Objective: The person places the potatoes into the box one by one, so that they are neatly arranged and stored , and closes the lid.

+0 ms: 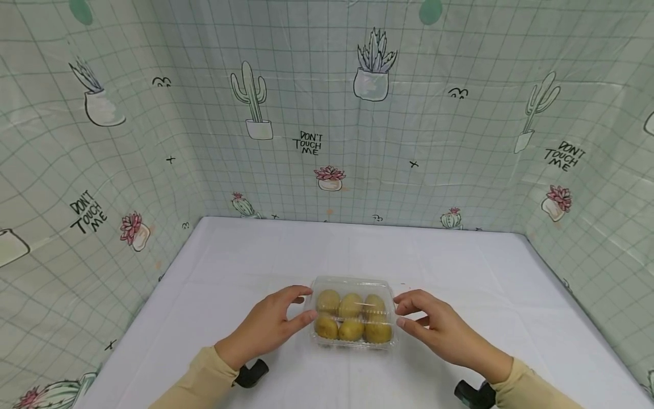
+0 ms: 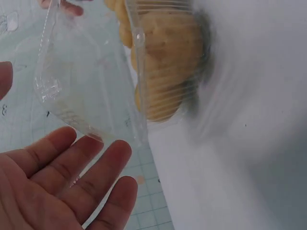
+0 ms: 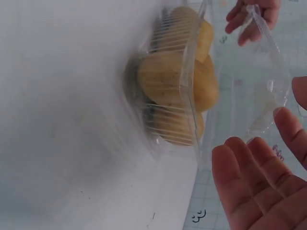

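Note:
A clear plastic clamshell box (image 1: 350, 280) sits on the white table, with several yellow-brown potatoes (image 1: 378, 332) in two rows inside. Its domed clear lid (image 2: 86, 72) rises above the ribbed tray in the left wrist view. On the left side of the box is my left hand (image 1: 271, 324), fingers loosely bent and fingertips right at the lid's edge. My right hand (image 1: 441, 326) mirrors it on the other side, thumb and fingers spread apart close to the box's right edge. Neither hand curls round the box. Potatoes (image 3: 165, 81) show through the ribbed wall in the right wrist view.
A white cloth covers the table (image 1: 255, 250). Grid-patterned curtains (image 1: 327, 113) with cactus drawings hang behind it and on both sides. Black wrist-worn mounts (image 1: 251, 374) show below both wrists.

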{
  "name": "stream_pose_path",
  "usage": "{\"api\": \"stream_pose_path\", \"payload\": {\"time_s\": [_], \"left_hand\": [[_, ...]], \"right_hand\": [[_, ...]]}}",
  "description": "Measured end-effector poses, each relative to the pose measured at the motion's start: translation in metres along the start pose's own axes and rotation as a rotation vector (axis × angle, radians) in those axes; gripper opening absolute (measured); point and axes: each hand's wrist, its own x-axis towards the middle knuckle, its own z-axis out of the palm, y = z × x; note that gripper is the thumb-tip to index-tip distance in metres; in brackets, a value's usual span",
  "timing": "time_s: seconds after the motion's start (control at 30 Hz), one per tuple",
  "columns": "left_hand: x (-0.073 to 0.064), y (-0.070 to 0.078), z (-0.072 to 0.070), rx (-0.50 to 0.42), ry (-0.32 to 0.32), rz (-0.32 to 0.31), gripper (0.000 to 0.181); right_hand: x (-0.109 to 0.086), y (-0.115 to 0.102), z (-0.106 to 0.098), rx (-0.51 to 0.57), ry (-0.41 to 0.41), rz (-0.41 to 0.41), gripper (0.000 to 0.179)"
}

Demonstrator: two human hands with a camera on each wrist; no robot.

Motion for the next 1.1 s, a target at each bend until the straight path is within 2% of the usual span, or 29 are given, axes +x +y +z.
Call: {"api": "stream_pose_path", "payload": {"time_s": [0.37, 0.53, 0.7, 0.83, 1.1], "left_hand": [[0.003, -0.004, 0.014, 0.049, 0.033, -0.051, 0.053], [0.001, -0.008, 0.018, 0.037, -0.003, -0.100, 0.066], [-0.001, -0.014, 0.022, 0.031, -0.048, -0.080, 0.073], [-0.001, -0.018, 0.026, 0.026, -0.068, -0.053, 0.075], [-0.002, -0.016, 0.028, 0.024, -0.091, -0.033, 0.079]], "right_hand": [[-0.002, 0.001, 0.007, -0.033, -0.001, 0.071, 0.015], [-0.004, 0.001, 0.010, -0.027, 0.000, 0.099, 0.026], [-0.005, 0.001, 0.011, -0.034, -0.028, 0.174, 0.043], [-0.005, 0.002, 0.015, -0.020, -0.063, 0.231, 0.050], [-0.005, 0.005, 0.019, -0.009, -0.051, 0.216, 0.052]]}}
